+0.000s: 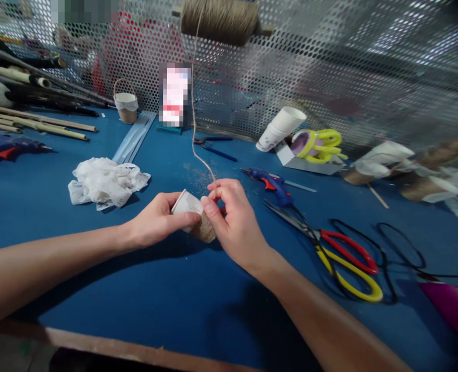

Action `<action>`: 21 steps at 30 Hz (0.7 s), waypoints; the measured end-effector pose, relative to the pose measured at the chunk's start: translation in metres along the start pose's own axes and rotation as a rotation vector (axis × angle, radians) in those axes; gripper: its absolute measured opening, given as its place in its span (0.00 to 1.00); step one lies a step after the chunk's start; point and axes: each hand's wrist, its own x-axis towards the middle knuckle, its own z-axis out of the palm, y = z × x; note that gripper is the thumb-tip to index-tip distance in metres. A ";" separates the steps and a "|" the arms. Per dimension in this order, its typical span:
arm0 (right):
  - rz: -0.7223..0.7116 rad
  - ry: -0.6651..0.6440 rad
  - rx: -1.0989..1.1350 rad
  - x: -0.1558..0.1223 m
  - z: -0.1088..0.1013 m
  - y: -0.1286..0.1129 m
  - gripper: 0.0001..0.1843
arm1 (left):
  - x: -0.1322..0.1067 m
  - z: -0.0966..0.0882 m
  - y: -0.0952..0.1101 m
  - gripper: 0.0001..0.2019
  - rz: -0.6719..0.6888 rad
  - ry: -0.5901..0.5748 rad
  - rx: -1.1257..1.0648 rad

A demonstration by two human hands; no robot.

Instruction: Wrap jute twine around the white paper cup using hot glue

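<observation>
My left hand (163, 219) is closed around a white paper cup (188, 204), which lies tilted on its side just above the blue table. Brown twine (203, 229) is wound about the cup's lower part. Between the thumb and fingers of my right hand (231, 217) a strand of twine (194, 119) is pinched, close against the cup. That strand runs up to a large spool of twine (219, 20) mounted on the perforated metal panel. My right fingers hide part of the cup's wrapped end.
Right of my hands lie a blue glue gun (271, 186) and large scissors (322, 245) with red and yellow handles, among black cable. Left is crumpled white lace (107, 183). Behind stand a phone (174, 95), a small basket (126, 106), pliers (217, 147) and stacked paper cups (281, 126).
</observation>
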 end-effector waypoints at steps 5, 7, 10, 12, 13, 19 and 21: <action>0.009 -0.005 0.041 0.001 -0.003 -0.001 0.06 | -0.002 -0.001 0.000 0.06 0.076 -0.017 0.039; 0.029 -0.015 0.060 0.001 -0.003 -0.001 0.07 | -0.003 0.000 0.000 0.06 0.084 -0.013 0.040; 0.055 -0.020 0.071 0.000 -0.003 -0.002 0.07 | -0.004 0.001 0.001 0.07 0.091 -0.002 0.050; 0.030 0.018 0.058 0.000 -0.001 -0.003 0.06 | -0.005 0.001 0.001 0.08 0.087 0.012 0.067; 0.016 0.040 0.050 -0.001 0.000 -0.003 0.06 | -0.005 0.001 0.000 0.08 0.084 0.019 0.076; 0.021 0.073 0.044 -0.003 0.007 -0.002 0.06 | -0.005 0.001 -0.003 0.08 0.097 0.015 0.086; 0.016 0.085 0.049 -0.004 0.008 -0.001 0.06 | -0.004 0.001 -0.002 0.07 0.098 0.014 0.076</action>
